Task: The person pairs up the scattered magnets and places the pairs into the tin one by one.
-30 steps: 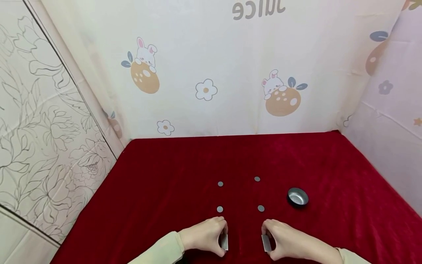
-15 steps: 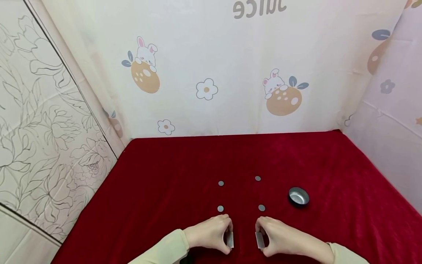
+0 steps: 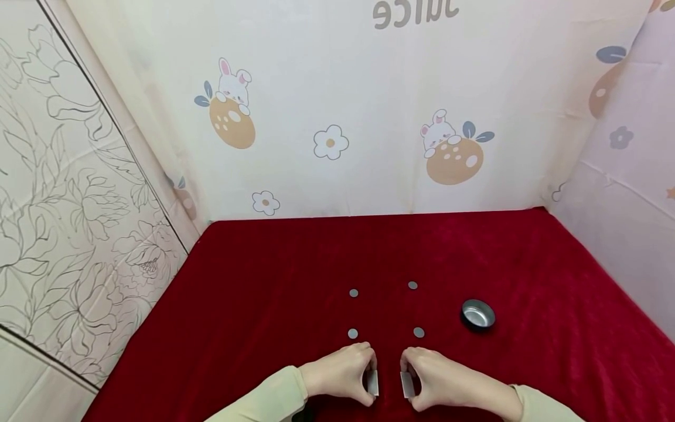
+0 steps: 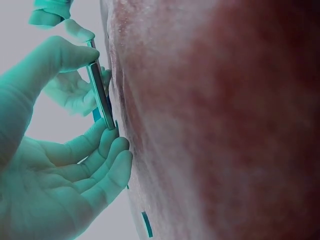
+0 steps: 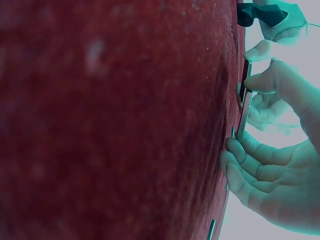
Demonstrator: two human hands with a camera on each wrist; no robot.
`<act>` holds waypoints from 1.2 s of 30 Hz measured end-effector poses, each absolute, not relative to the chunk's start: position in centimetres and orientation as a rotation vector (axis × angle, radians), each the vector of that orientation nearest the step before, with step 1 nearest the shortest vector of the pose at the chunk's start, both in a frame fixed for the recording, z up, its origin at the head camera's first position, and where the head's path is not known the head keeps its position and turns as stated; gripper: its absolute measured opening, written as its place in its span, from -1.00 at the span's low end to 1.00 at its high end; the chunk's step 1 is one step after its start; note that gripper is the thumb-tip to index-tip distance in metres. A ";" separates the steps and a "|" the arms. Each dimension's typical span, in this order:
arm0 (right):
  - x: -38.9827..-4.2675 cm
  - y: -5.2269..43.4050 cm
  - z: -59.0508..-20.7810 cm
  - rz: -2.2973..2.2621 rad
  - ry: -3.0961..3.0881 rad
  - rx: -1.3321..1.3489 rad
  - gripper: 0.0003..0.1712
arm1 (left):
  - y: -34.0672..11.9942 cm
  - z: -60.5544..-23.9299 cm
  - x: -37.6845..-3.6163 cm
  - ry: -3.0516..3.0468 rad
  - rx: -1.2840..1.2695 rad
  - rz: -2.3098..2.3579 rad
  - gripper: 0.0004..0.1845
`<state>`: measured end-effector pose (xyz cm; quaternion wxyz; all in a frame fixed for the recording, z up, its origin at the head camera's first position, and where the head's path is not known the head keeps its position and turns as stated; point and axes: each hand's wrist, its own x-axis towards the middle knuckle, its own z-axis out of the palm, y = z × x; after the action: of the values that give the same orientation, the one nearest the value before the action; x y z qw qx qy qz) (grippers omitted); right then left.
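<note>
In the head view my left hand [image 3: 343,374] grips a flat silver rectangular piece [image 3: 372,383] by its two ends, between thumb and fingertips. Facing it across a narrow gap, my right hand [image 3: 440,378] pinches a similar silver piece [image 3: 408,385] the same way. Both pieces stand on edge, close over the red cloth. The left wrist view shows the left piece [image 4: 100,92] spanning from thumb to fingertips. From the right wrist, the right piece [image 5: 244,116] appears edge-on. Just beyond the hands lie small grey discs, two nearer ones [image 3: 353,333] and two farther ones [image 3: 413,285].
A small round metal tin [image 3: 478,315], open at the top, stands right of the discs. Red velvet cloth [image 3: 263,281] covers the table. Printed white curtains [image 3: 337,176] enclose its back and sides.
Both hands have moved toward each other with their silver pieces, narrowing the gap between them. The discs and the tin have stayed in place.
</note>
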<state>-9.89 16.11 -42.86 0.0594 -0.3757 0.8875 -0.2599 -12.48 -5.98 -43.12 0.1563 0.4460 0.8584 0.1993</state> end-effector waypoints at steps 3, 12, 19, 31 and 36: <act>-9.9 15.9 -42.9 -0.792 2.683 -1.132 -0.63 | -5.9 -43.1 -12.5 2.461 1.275 0.564 -0.70; -10.1 15.4 -42.9 -0.782 2.627 -1.084 -0.65 | -5.5 -43.1 -12.4 2.455 1.298 0.542 -0.71; -10.0 15.0 -43.0 -0.800 2.632 -1.125 -0.66 | -5.2 -43.2 -12.3 2.461 1.332 0.541 -0.72; -9.8 14.4 -42.9 -0.809 2.619 -1.103 -0.66 | -4.2 -43.2 -12.4 2.409 1.316 0.524 -0.72; -9.8 14.5 -43.0 -0.818 2.642 -1.087 -0.66 | -4.2 -43.3 -12.3 2.389 1.230 0.630 -0.70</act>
<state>-9.81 14.46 -42.95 0.0848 -0.3644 0.8859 -0.2742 -12.31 -4.20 -43.26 0.1896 0.4376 0.8499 0.2240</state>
